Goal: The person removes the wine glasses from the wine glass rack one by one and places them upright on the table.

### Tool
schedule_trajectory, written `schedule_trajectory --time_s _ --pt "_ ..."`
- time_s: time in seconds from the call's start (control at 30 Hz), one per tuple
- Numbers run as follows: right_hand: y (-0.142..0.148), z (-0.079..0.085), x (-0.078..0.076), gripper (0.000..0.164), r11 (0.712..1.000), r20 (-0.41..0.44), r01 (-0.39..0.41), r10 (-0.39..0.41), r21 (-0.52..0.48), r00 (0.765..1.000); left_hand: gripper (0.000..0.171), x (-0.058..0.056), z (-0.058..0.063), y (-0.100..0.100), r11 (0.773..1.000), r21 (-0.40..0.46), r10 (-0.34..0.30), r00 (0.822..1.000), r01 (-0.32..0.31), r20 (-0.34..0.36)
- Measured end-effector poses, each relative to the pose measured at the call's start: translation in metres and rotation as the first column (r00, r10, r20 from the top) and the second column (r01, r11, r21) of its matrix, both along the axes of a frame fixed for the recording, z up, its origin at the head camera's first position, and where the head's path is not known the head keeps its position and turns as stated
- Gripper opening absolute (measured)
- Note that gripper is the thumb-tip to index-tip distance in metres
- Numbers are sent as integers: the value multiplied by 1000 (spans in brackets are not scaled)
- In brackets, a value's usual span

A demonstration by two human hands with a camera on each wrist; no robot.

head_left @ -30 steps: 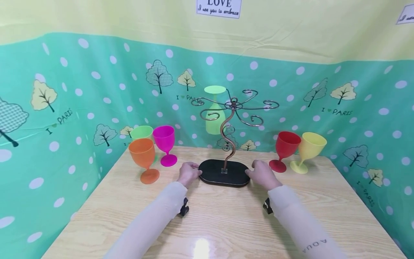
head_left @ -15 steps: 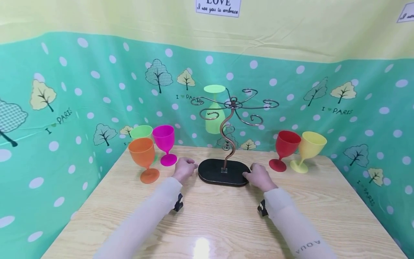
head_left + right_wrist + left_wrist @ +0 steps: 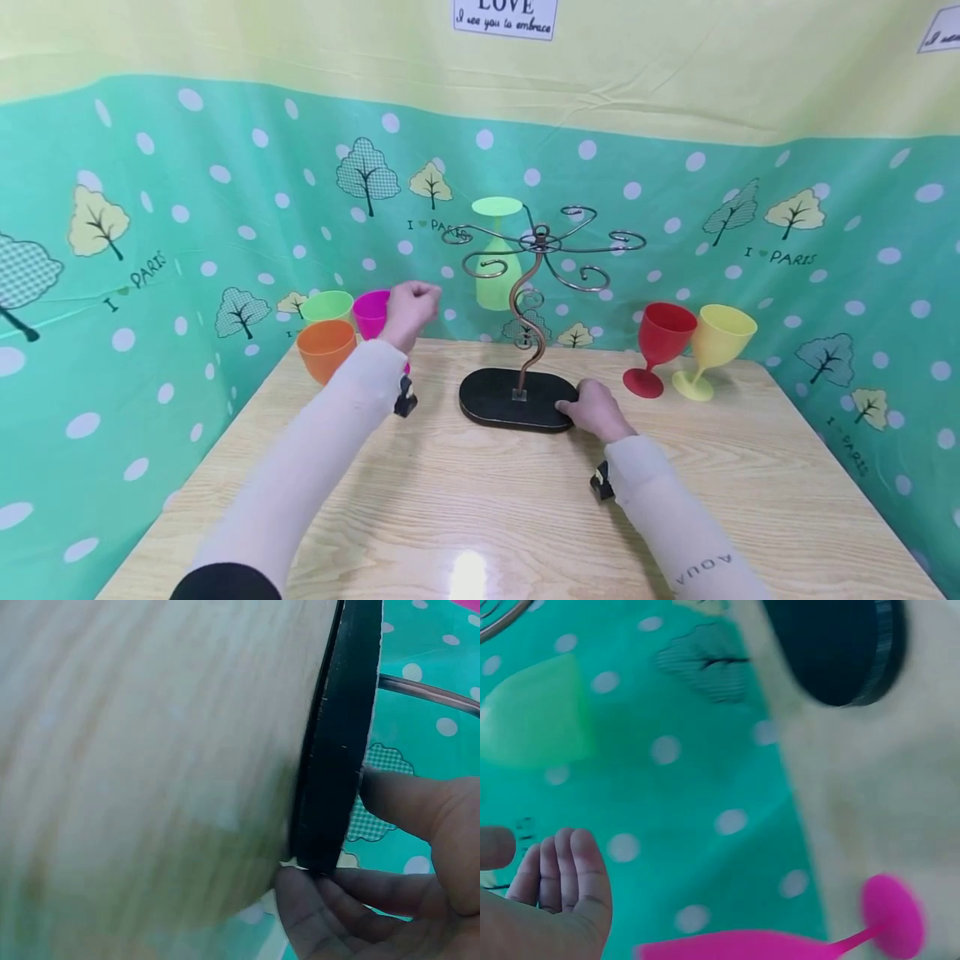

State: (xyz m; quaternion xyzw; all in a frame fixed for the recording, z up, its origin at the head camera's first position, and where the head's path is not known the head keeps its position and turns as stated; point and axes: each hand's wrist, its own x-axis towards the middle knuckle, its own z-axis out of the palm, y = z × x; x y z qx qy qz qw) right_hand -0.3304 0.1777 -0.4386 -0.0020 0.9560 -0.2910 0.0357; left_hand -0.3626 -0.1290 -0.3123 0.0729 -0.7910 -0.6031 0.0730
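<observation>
A wire goblet rack with a wavy copper stem (image 3: 527,321) and curled arms stands on its black oval base (image 3: 487,400). From one arm a light green goblet (image 3: 498,279) hangs upside down. My right hand (image 3: 597,410) holds the base's right end, thumb on top and fingers (image 3: 300,911) at the underside edge. My left hand (image 3: 411,317) is raised in the air left of the rack, holding nothing, its fingers loosely bent in the left wrist view. In the head view it partly hides a magenta goblet (image 3: 367,314), whose foot (image 3: 892,915) stands on the table.
An orange goblet (image 3: 326,346), partly behind the left sleeve, and another green goblet (image 3: 327,306) stand beside the magenta one. Red (image 3: 666,333) and yellow (image 3: 722,337) goblets stand at the back right of the wooden table (image 3: 540,517). A patterned teal curtain (image 3: 637,167) hangs behind.
My left hand has let go of the base's left end and moved up and left, in front of the magenta goblet. My right hand has stayed on the base, shifting slightly left.
</observation>
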Motion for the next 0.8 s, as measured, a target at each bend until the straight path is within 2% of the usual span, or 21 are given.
schedule_trajectory --time_s 0.17,0.33,0.53,0.63,0.8 --pt "-3 1 0 54 1000 31 -3 2 26 1000 26 -8 41 8 997 81 -7 997 13 -72" --pt "-5 3 -1 54 1000 37 6 -6 13 999 21 -18 65 18 982 186 -5 990 32 -143" --pt "-6 2 -2 50 1000 27 0 -1 11 1000 21 -28 74 25 982 190 8 986 24 -168" --pt "-6 2 -2 46 1000 19 -2 2 10 1000 23 -32 75 29 974 222 -9 983 50 -183" --pt "-4 -1 -3 39 1000 24 -8 7 26 1000 28 -39 73 37 941 318 -51 978 115 -203"
